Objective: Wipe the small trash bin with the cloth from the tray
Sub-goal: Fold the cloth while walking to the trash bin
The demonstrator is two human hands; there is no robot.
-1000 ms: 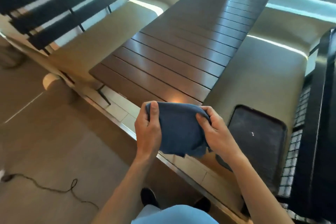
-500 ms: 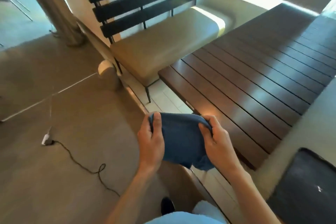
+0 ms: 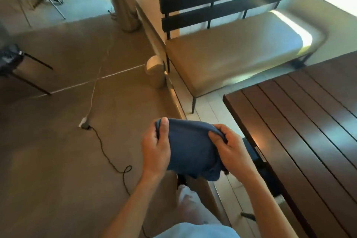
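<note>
Both thumbs press over the top edge of the blue cloth point(image 3: 190, 152), the left hand point(image 3: 155, 153) and right hand point(image 3: 230, 149) each gripping one end, low in the middle of the frame. A second ago the tray lay at lower right; it has since slid out of view as the head turned left, and the small bin point(image 3: 156, 72) now shows above centre, beside the bench point(image 3: 237, 58). The person seems headed for it, wiping not yet begun

Bunched dark-blue cloth point(image 3: 190, 152) in mid-air; small beige round-lidded trash bin point(image 3: 156, 71) upright beside bench point(image 3: 237, 60).
</note>
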